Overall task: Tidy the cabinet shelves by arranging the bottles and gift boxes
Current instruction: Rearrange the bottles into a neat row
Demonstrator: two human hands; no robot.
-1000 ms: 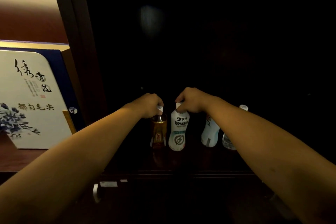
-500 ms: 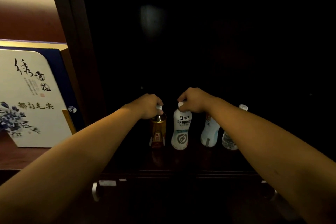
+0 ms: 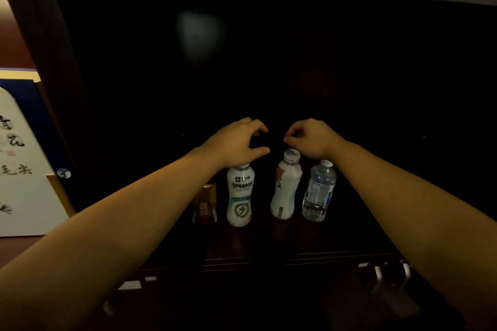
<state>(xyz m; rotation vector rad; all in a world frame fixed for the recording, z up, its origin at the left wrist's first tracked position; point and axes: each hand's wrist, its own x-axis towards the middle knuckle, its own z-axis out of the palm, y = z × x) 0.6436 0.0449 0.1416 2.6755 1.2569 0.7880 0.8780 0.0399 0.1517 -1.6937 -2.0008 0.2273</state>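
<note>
Several bottles stand in a row on the dark cabinet shelf (image 3: pixel 263 242): a small amber bottle (image 3: pixel 205 204) partly behind my left forearm, a white bottle with a lightning mark (image 3: pixel 240 195), a second white bottle (image 3: pixel 285 185) and a clear water bottle (image 3: pixel 318 192). My left hand (image 3: pixel 236 144) hovers above the lightning-mark bottle, fingers curved apart, holding nothing. My right hand (image 3: pixel 313 137) hangs just above the second white bottle's cap, fingers curled loosely, empty. A white and blue gift box (image 3: pixel 24 164) stands upright in the left compartment.
A dark wooden divider (image 3: pixel 53 67) separates the gift box compartment from the bottle shelf. The shelf's back is very dark. Below the shelf edge are metal handles (image 3: pixel 392 277) at the right and small white labels (image 3: pixel 130 285) at the left.
Both hands have let go of the amber bottle and the lightning-mark bottle and lifted above the row. The view has shifted right, so the gift box sits further left.
</note>
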